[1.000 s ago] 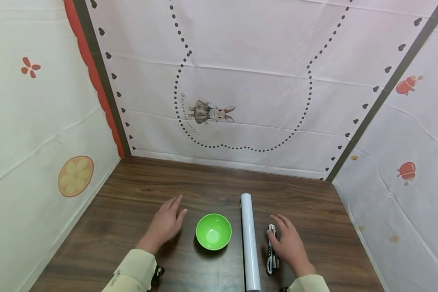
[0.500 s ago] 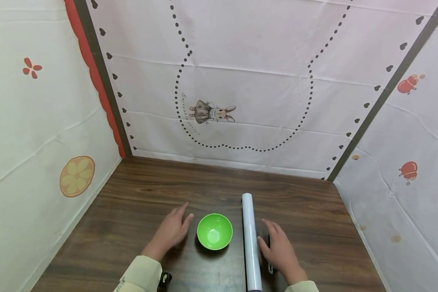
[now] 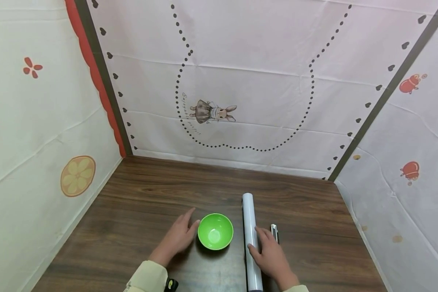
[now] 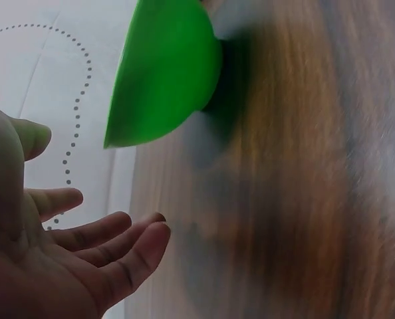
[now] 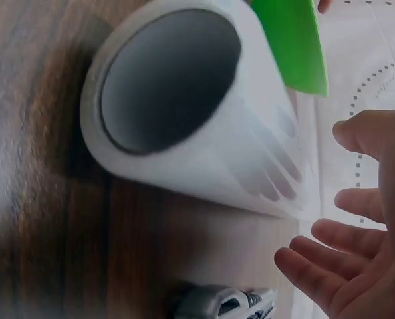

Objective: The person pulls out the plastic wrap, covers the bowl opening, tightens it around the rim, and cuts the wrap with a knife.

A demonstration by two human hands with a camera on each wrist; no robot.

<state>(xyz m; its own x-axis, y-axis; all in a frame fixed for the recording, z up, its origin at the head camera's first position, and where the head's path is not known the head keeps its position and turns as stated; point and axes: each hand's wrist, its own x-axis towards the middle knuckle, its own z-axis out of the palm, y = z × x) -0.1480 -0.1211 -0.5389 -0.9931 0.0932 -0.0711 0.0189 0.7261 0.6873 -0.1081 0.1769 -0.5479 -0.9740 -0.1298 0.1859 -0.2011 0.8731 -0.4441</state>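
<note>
Looks like smooth, glossy plastic on the green bowl [image 3: 215, 231], with a bright highlight inside its base, and like slick, shiny film or coated paper on the white roll [image 3: 247, 215], polished enough to mirror the right hand [image 3: 271, 254], yet duller and greyer inside its hollow end. Shows hard, silvery metal shine on the cutter [image 3: 274, 231], and brown wood grain with a soft, satiny sheen on the tabletop [image 3: 160, 178]. Reads as matt, creased cloth or thin sheeting on the white printed walls [image 3: 255, 97], and as matt, soft-looking fabric on the cream left sleeve [image 3: 148, 276].
</note>
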